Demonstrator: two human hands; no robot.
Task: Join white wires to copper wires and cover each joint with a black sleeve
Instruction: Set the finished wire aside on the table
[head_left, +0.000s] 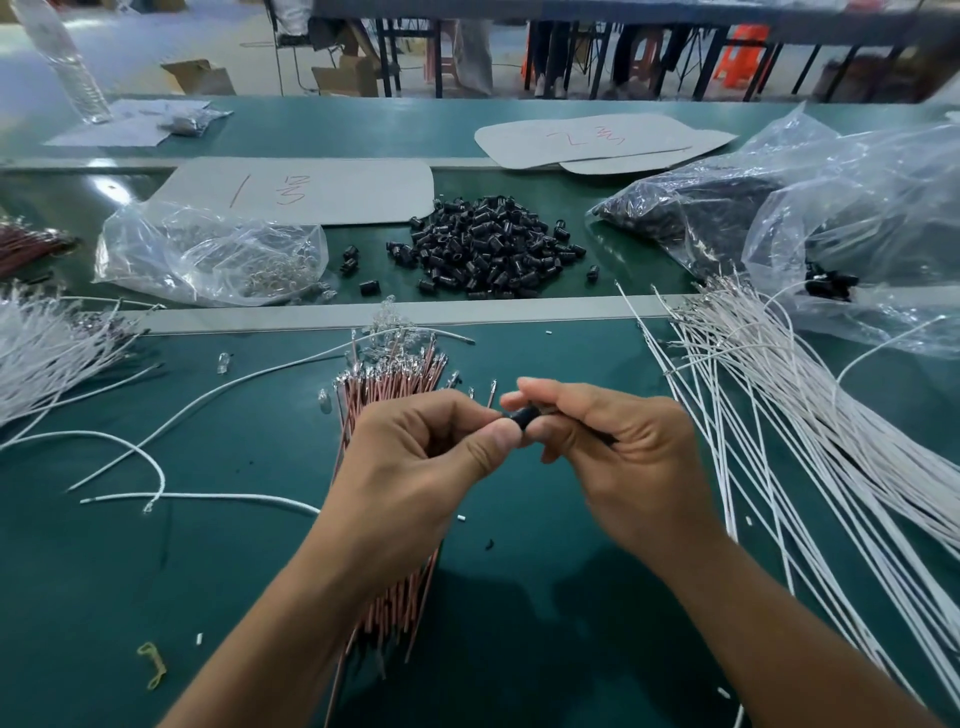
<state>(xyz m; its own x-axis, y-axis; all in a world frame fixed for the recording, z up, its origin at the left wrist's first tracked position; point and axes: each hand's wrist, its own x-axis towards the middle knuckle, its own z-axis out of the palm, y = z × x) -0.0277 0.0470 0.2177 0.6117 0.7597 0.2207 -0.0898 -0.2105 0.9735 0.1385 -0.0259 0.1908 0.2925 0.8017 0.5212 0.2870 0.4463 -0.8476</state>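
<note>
The left hand (415, 457) and right hand (623, 467) meet above the green bench (519, 623), both closed in a narrow pinch on one black sleeve (524, 418). The right hand's thumb and forefinger hold its body and the left thumb and fingertips nip its left end. What runs inside it I cannot tell. Under the left wrist lies a bundle of copper wires (395, 374), tips pointing away, with a yellow rubber band (153, 665) off to the near left. A thick sheaf of white wires (779, 415) fans along the right, and a few loose white wires (156, 431) curl on the left. Past a grey strip sits an open heap of black sleeves (488, 249). To its left is a clear bag (208, 254) holding small glassy, metallic bits, and to its right a larger clear bag (701, 208) packed with dark pieces. Behind lie two grey cardboard sheets (311, 192) (597, 137), each marked in red handwriting that I can't read, and a plastic water bottle (67, 67) stands at the far left.
</note>
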